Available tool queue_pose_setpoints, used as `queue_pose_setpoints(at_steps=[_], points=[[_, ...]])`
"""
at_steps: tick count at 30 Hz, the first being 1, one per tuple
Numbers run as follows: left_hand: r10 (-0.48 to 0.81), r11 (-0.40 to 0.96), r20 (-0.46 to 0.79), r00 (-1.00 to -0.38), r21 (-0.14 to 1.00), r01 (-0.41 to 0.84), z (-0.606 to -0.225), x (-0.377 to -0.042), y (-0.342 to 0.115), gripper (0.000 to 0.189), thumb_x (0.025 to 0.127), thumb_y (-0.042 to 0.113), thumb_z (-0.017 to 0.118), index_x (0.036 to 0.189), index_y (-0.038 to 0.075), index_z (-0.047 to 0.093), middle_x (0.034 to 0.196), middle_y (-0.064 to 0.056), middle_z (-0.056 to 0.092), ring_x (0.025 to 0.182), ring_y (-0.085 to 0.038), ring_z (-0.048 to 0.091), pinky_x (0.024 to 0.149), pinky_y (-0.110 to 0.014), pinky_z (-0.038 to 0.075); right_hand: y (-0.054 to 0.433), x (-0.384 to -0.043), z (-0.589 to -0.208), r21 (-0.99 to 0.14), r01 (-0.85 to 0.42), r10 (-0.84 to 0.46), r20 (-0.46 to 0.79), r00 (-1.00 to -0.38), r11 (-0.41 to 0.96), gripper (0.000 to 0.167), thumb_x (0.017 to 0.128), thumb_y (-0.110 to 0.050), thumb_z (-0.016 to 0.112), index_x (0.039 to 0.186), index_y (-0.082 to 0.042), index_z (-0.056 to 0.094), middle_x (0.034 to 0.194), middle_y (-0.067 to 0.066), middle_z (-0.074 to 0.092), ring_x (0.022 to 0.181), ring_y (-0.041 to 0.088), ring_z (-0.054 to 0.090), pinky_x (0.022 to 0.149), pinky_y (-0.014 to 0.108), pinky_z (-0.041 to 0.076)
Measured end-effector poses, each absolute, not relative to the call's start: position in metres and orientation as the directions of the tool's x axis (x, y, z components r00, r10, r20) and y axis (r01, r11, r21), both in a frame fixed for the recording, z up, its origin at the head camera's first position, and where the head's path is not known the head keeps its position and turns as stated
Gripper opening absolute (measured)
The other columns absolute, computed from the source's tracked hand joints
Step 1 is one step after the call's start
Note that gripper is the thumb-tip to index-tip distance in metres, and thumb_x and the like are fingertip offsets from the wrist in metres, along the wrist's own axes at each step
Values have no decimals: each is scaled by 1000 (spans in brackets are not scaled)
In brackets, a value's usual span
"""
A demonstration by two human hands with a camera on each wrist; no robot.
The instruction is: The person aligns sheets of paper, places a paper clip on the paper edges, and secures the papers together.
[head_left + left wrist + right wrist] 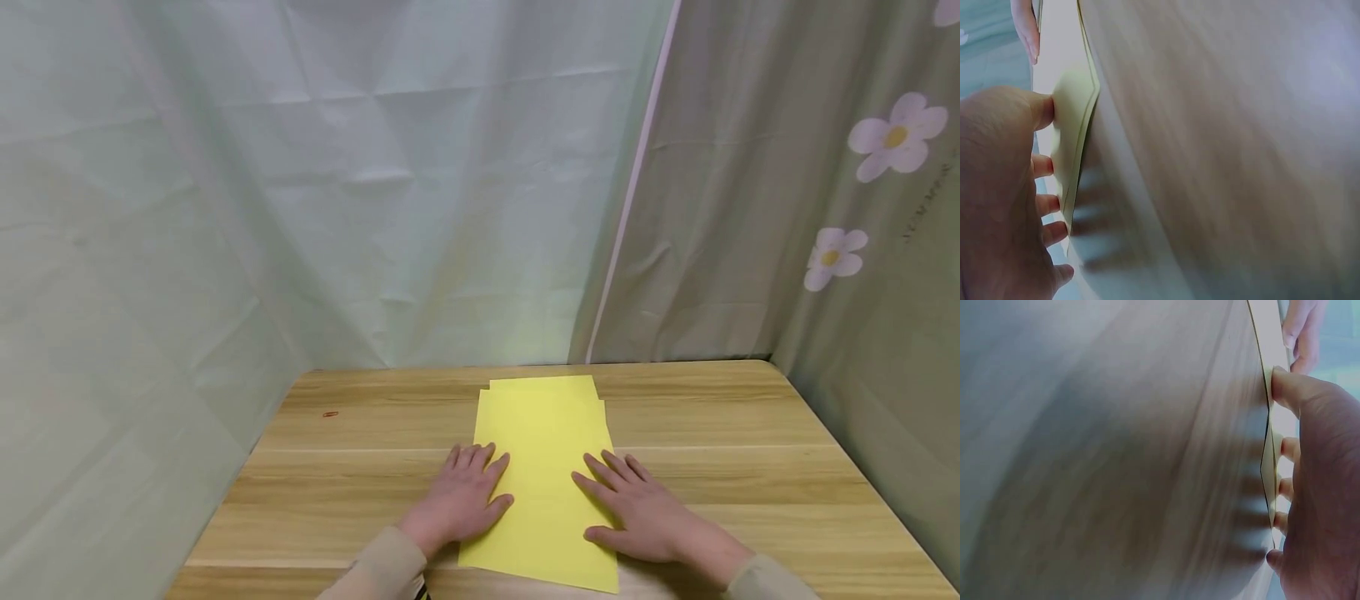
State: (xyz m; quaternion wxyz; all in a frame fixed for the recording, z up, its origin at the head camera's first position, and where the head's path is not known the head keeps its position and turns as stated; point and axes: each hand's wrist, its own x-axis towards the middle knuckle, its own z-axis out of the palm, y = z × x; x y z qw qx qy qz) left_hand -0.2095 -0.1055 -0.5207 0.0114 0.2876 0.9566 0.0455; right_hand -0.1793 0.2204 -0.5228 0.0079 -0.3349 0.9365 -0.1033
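Yellow sheets of paper lie on the table in front of me, stacked slightly out of line, with a second top edge and corner showing at the far end. My left hand rests on the left side of the paper, fingers spread and pointing away. On the opposite side my right hand touches the sheets with its fingers spread. The left wrist view shows the thumb and fingertips on the paper edge, whose layers part slightly. In the right wrist view the fingertips also meet the paper's edge.
A small red paper clip lies on the wooden table at the far left. Pale curtains hang behind and along the sides, with printed flowers on the right one.
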Motion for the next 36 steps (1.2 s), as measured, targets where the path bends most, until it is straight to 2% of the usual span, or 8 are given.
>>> queue_pose_setpoints(at_steps=[12, 16, 18, 20, 23, 26, 29, 36], points=[[546, 835, -18, -838, 95, 542, -519, -205, -76, 65, 105, 57, 43, 158, 18, 41, 160, -12, 37, 145, -35, 33, 118, -62, 23, 245, -168, -518, -217, -601, -601, 74, -796, 769, 74, 99, -67, 50, 159, -25, 40, 166, 9, 29, 152, 38, 23, 118, 59, 16], [561, 824, 2, -828, 100, 558, -520, -204, -70, 65, 105, 57, 43, 157, 17, 41, 159, -14, 37, 145, -36, 34, 117, -64, 23, 253, -166, -518, -214, -601, -599, 81, -796, 770, 74, 99, -66, 49, 159, -25, 39, 166, 9, 29, 151, 39, 23, 123, 40, -4], [565, 820, 13, -825, 103, 564, -520, -204, -68, 65, 105, 56, 44, 157, 17, 42, 159, -15, 38, 144, -37, 34, 116, -65, 24, 255, -165, -518, -219, -600, -599, 82, -797, 769, 73, 99, -66, 49, 159, -25, 39, 166, 9, 29, 151, 39, 23, 119, 28, -15], [566, 820, 15, -825, 101, 564, -520, -204, -66, 65, 105, 56, 44, 157, 17, 42, 159, -15, 37, 144, -38, 34, 115, -66, 24, 257, -164, -517, -216, -602, -600, 83, -796, 769, 73, 99, -65, 50, 159, -24, 39, 166, 10, 29, 151, 40, 24, 115, 22, -19], [557, 825, 7, -830, 112, 554, -518, -204, -65, 66, 104, 56, 45, 157, 17, 42, 159, -14, 37, 144, -37, 33, 116, -65, 23, 257, -164, -515, -219, -599, -596, 87, -798, 770, 73, 99, -65, 50, 159, -24, 39, 166, 10, 29, 151, 40, 24, 119, 27, -15], [553, 826, 1, -833, 134, 548, -516, -205, -67, 66, 104, 57, 46, 156, 17, 43, 158, -14, 37, 143, -37, 33, 116, -65, 22, 255, -165, -513, -231, -593, -592, 82, -802, 771, 73, 99, -66, 51, 159, -25, 40, 166, 9, 30, 151, 39, 24, 123, 44, 0], [565, 813, -2, -825, 170, 557, -515, -208, -72, 66, 103, 56, 49, 155, 16, 45, 156, -14, 39, 142, -38, 35, 116, -66, 22, 252, -167, -511, -251, -585, -591, 59, -804, 771, 74, 98, -66, 52, 159, -25, 40, 166, 9, 30, 152, 39, 23, 119, 58, 15], [628, 761, -54, -776, 248, 599, -509, -219, -92, 71, 102, 55, 52, 158, 15, 40, 159, -11, 38, 145, -34, 34, 120, -58, 20, 249, -169, -513, -306, -565, -586, 26, -810, 767, 76, 96, -64, 57, 158, -24, 41, 166, 10, 29, 152, 40, 21, 119, 62, 14]])
